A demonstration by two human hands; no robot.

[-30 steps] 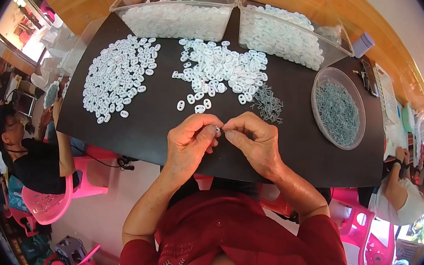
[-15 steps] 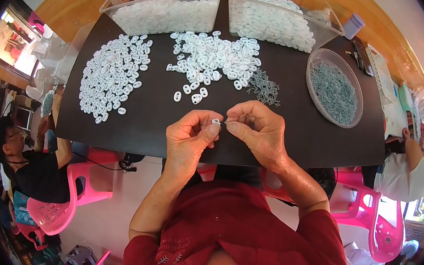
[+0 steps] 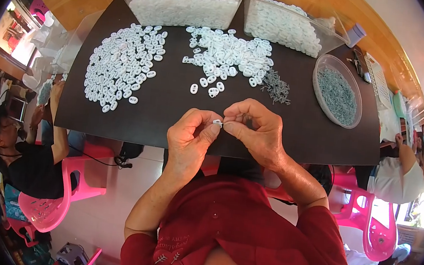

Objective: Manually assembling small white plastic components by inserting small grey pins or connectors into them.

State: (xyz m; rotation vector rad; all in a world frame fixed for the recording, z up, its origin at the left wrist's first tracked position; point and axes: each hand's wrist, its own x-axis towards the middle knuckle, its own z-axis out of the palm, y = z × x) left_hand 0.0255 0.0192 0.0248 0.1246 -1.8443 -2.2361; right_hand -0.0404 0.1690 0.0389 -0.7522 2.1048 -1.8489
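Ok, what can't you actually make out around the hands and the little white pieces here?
- Head view: white piece pinched between left hand and right hand; fingertips cover most of it.
- Anything thin in the right hand is too small to tell.
- Grey parts in the round dish: too small, shapes unclear.
- Rear clear bins: cut by the top edge.

small white plastic piece (image 3: 217, 123) | oval | pinched between both hands' fingertips | above table's near edge
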